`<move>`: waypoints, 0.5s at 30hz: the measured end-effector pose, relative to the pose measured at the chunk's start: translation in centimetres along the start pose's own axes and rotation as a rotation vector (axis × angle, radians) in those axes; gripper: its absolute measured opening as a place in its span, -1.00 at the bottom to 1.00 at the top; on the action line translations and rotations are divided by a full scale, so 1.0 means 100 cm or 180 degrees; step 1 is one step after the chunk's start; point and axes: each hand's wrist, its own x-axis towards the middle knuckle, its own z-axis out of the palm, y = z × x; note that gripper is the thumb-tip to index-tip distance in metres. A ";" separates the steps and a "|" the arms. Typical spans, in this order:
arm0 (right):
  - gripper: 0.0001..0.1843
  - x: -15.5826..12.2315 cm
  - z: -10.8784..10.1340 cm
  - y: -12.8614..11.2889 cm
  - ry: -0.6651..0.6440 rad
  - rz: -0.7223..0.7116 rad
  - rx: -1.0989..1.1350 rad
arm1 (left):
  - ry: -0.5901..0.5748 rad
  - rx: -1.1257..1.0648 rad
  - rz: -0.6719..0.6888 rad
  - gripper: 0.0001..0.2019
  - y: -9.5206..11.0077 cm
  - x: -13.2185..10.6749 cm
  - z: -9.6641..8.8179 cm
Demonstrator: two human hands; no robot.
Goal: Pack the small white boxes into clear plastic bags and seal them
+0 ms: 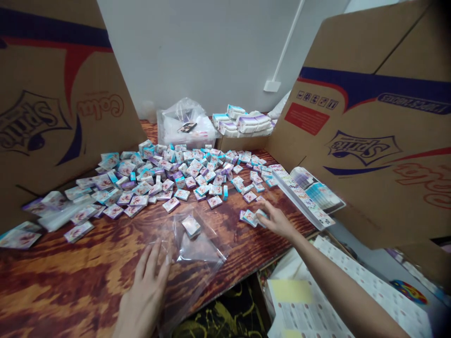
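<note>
Resting on a clear plastic bag (200, 256), the left hand (144, 286) spreads its fingers (154, 258) near a small box (191, 226) apparently inside; the right hand (276, 221) bunches its fingers (265, 211) on similar boxes (251, 217), before a heap (165, 176) on the wooden table (70, 286).

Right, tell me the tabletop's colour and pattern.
The tabletop is glossy reddish-brown with swirling orange and dark wood grain, clearest in the head view.

We see small boxes (214, 202) in white, teal and purple on a desk (70, 277) of swirled orange-brown grain, beside cardboard sheets (352, 126) striped blue and red.
</note>
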 end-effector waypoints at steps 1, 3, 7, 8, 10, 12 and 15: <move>-0.63 0.002 0.005 0.002 0.0005 -0.0113 -0.0045 | 0.0002 0.0005 0.0002 -0.41 0.000 0.000 0.001; -0.65 0.008 0.016 0.007 0.0040 -0.0271 -0.0139 | -0.0020 -0.0001 0.0010 -0.41 0.000 0.000 0.002; -0.71 0.019 0.025 0.019 0.0255 -0.0381 -0.0554 | -0.0055 -0.0048 0.0031 -0.34 0.000 0.000 0.000; -0.70 0.019 0.024 0.021 0.0315 -0.0365 -0.0693 | -0.0046 -0.0067 0.0036 -0.34 0.000 0.000 -0.001; -0.63 0.013 0.021 0.022 0.0455 -0.0222 -0.0951 | -0.0009 -0.0110 0.0021 -0.35 0.001 0.000 -0.003; -0.51 0.000 0.021 0.023 0.0689 0.0113 -0.1164 | 0.0033 -0.0148 -0.0029 -0.36 0.000 -0.001 -0.004; -0.41 -0.027 0.028 0.027 0.0769 0.0684 -0.1440 | 0.0085 -0.0240 -0.0039 -0.36 -0.001 -0.001 -0.002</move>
